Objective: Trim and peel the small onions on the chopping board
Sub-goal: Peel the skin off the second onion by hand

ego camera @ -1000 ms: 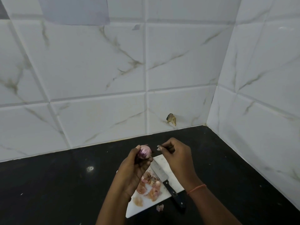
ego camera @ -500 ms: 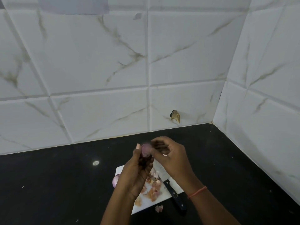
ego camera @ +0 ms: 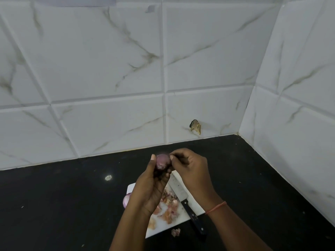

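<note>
In the head view, the left hand [ego camera: 152, 185] holds the small purple onion [ego camera: 163, 161] above the white chopping board [ego camera: 194, 208] on the black surface [ego camera: 63, 205]. The right hand [ego camera: 190, 167], apart a second ago, now pinches its skin, so peeling continues.

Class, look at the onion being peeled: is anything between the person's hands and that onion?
Nothing visible. The left hand holds the onion directly, and the right hand pinches at its top. The knife lies below on the chopping board, apart from both.
</note>
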Motion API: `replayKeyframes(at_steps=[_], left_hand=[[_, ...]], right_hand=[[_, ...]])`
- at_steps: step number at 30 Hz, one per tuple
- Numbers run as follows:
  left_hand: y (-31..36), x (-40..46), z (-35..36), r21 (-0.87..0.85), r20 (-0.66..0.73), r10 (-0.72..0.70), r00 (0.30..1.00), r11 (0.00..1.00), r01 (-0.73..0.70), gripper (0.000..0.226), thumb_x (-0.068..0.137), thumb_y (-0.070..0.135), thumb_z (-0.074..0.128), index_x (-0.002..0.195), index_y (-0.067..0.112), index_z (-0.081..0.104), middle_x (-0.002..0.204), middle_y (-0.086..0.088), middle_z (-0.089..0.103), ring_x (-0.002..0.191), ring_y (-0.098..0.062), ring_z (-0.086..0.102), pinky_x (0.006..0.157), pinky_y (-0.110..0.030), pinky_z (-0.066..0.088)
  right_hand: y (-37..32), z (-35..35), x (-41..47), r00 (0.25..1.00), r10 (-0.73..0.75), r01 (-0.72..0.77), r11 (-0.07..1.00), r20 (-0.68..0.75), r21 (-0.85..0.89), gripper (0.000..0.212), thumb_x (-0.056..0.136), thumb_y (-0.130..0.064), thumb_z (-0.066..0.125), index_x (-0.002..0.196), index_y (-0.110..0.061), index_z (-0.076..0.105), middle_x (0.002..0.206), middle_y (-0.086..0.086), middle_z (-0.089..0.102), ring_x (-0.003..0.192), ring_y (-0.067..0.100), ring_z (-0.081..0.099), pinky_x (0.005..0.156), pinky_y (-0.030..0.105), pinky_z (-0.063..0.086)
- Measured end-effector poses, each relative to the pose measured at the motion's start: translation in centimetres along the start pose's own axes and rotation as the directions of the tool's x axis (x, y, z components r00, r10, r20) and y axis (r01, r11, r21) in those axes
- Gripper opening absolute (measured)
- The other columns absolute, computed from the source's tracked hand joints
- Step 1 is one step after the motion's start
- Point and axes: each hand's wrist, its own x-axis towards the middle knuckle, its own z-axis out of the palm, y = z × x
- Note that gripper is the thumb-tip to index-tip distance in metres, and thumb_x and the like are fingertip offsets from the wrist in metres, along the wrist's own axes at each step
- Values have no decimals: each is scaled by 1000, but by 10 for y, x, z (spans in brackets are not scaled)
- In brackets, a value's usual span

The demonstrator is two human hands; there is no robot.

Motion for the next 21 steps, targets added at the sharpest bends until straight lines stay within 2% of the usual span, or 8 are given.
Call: replayKeyframes(at_steps=[3,6,8,11,16,18,21], left_hand=[[-1,-1,-4,-23,3,-2,1000,1000,3,42,98,34,55,106,-6,68,87,-17,73,70,-15,70,64,-20,60],[-1,-1,-10,-28,1,-5,1000,1000,5,47,94,36,59,115,-5,68,106,-20,74,89,-19,73,73,-23,62],[-1,0,-11,-32,-4,-3,1000,999,3,52,88,36,62,119,-5,67,116,-23,71,98,-22,72,74,-25,62],[-1,3,-12,-31,-18,15,1000,999,-15,54,83,34,65,119,-6,66,110,-23,71,89,-19,73,69,-23,61],[-2,6,-14,44,-5,55,998,998,-55,46,88,31,64,116,-6,68,98,-17,74,86,-17,73,71,-23,61],[-2,6,-16,67,-3,62,998,996,-62,43,91,30,63,115,-5,69,101,-18,74,89,-18,74,74,-24,61],[-1,7,-20,96,-10,68,998,993,-67,44,91,32,63,116,-3,70,111,-21,74,98,-21,73,82,-26,62]], right_hand=[[0,2,-4,999,54,-54,996,5,73,12,85,-8,71,97,-12,74,88,-4,74,85,10,71,78,25,58],[-4,4,-8,997,31,-36,997,77,62,19,82,-19,77,101,-16,73,92,-7,74,90,8,71,80,25,58],[-4,5,-10,997,8,-8,1000,81,1,18,84,-17,75,101,-18,72,93,-9,73,91,7,70,81,25,58],[-1,5,-9,998,-17,21,998,59,-66,15,87,-7,70,100,-15,73,92,-10,72,90,6,69,80,28,58],[-1,5,-7,999,-6,10,996,51,-87,11,86,-13,73,97,-14,72,87,-9,72,84,2,69,75,18,56],[-2,6,-6,999,-23,28,993,49,-111,10,86,-12,72,96,-13,73,86,-8,72,83,0,68,74,14,54],[-2,8,-3,998,-31,38,993,62,-114,8,87,-11,71,95,-11,73,85,-7,72,82,2,68,73,15,55]])
